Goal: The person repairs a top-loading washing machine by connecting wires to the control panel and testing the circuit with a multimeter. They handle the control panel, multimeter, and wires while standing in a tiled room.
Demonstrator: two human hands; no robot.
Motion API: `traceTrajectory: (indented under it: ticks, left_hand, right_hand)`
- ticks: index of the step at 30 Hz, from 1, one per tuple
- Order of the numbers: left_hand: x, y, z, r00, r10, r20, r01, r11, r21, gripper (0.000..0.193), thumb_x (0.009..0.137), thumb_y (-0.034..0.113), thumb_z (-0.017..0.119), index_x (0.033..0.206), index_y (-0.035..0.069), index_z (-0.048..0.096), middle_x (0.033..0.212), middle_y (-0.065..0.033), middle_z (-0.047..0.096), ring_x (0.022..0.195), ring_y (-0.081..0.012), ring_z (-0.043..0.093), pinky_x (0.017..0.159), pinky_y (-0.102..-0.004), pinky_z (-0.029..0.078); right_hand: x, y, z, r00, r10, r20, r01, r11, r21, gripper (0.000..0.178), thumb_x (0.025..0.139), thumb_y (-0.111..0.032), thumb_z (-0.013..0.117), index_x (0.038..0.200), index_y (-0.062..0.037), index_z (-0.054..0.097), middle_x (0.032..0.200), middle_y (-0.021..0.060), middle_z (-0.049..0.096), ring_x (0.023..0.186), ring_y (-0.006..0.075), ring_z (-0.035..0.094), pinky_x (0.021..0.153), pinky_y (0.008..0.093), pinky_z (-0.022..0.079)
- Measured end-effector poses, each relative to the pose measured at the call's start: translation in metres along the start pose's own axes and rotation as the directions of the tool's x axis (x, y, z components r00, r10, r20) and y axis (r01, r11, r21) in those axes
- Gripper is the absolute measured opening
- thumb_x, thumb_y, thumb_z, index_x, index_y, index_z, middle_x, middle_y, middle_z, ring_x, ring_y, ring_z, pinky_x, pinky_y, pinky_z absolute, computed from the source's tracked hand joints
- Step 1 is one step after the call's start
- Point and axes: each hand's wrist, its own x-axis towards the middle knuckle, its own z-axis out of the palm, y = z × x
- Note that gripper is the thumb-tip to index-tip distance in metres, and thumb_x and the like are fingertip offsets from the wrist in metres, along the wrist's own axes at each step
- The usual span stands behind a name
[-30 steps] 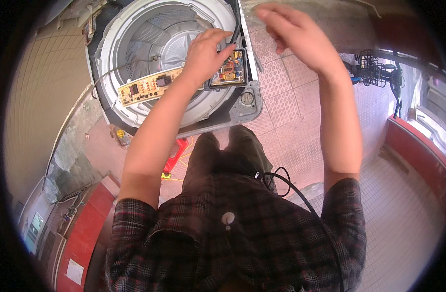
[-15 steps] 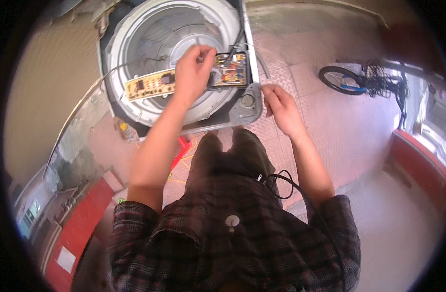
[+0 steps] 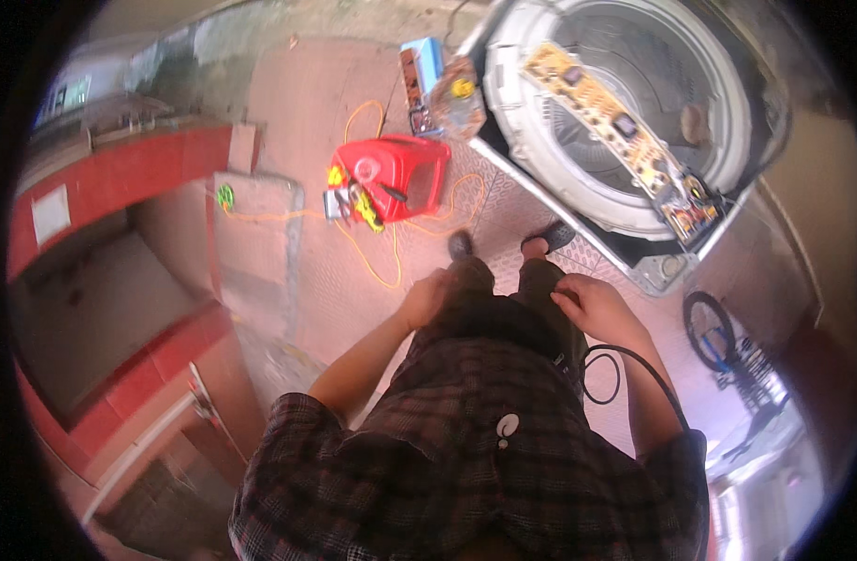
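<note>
My left hand [image 3: 426,297] hangs beside my left thigh; its fingers are blurred and partly turned away, and nothing shows in it. My right hand [image 3: 601,309] is at my right thigh, fingers loosely bent and slightly apart, holding nothing visible. Ahead to the right stands an opened top-loading washing machine [image 3: 503,131] with its round tub bare. A long tan circuit board [image 3: 598,112] lies slantwise across the tub opening. At its near end is a smaller board [image 3: 687,213] crowded with colourful parts, by the machine's rim. Both hands are apart from the machine.
A red plastic stool [image 3: 419,154] carries yellow-handled tools [image 3: 365,208]. A yellow cord [image 3: 391,262] loops across the floor around it. Beyond are a blue box [image 3: 422,64] and a clear bag [image 3: 461,103] by the machine. A bicycle [image 3: 713,332] stands at right.
Both hands have left the machine and come down beside my thighs. The view has swung left, so the machine now sits at the right and the red stool shows fully.
</note>
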Motion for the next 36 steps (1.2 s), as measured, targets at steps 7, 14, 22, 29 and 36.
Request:
traceTrajectory:
  ticks: [7,14,22,29,36]
  left_hand:
    - [0.043,-0.216,0.000,0.980,-0.200,0.027,0.199,0.937,-0.288,0.047,0.089,0.019,0.073,0.131,0.002,0.060,0.102,-0.0175,0.066,0.084,-0.0245,0.065,0.078,-0.0369,0.056]
    - [0.129,-0.326,-0.068,0.715,-0.628,-0.309,0.167,0.582,-0.796,0.045,0.097,0.024,0.062,0.133,-0.002,0.057,0.105,-0.0133,0.068,0.085,-0.0203,0.066,0.073,-0.0328,0.054]
    - [0.175,-0.352,-0.112,0.720,-0.668,-0.186,-0.207,0.049,-0.977,0.052,0.102,0.021,0.060,0.145,-0.003,0.043,0.123,-0.0154,0.064,0.099,-0.0228,0.068,0.080,-0.0316,0.056]
    - [0.171,-0.350,-0.122,0.686,-0.688,-0.236,-0.183,0.150,-0.972,0.024,0.102,0.017,0.061,0.116,-0.003,0.064,0.096,-0.0073,0.068,0.084,-0.0160,0.068,0.073,-0.0265,0.055]
    - [0.108,-0.323,-0.127,0.720,-0.650,-0.245,-0.359,-0.046,-0.932,0.022,0.105,0.017,0.060,0.116,-0.001,0.063,0.096,-0.0033,0.066,0.087,-0.0139,0.066,0.075,-0.0242,0.053]
  right_hand:
    - [0.080,-0.038,0.074,0.994,0.072,0.088,-0.052,0.976,-0.211,0.023,0.097,-0.022,0.063,0.103,-0.0004,0.068,0.096,0.0206,0.069,0.089,0.0403,0.067,0.079,0.0446,0.053]
    - [0.130,-0.049,0.168,0.943,0.258,0.209,-0.228,0.961,-0.156,0.024,0.098,-0.023,0.065,0.110,-0.0021,0.067,0.104,0.0193,0.070,0.095,0.0393,0.069,0.083,0.0441,0.054]
    - [0.154,-0.033,0.197,0.849,0.416,0.326,-0.357,0.906,-0.226,0.024,0.100,-0.023,0.061,0.110,-0.0017,0.066,0.107,0.0206,0.067,0.097,0.0397,0.068,0.084,0.0441,0.054]
    - [0.165,-0.023,0.193,0.860,0.394,0.324,-0.348,0.918,-0.192,0.023,0.099,-0.022,0.062,0.109,-0.0013,0.066,0.102,0.0199,0.069,0.094,0.0351,0.069,0.082,0.0399,0.054]
    - [0.170,-0.033,0.172,0.888,0.290,0.356,-0.214,0.948,-0.237,0.022,0.099,-0.022,0.061,0.110,-0.0030,0.067,0.108,0.0212,0.067,0.101,0.0400,0.067,0.089,0.0445,0.053]
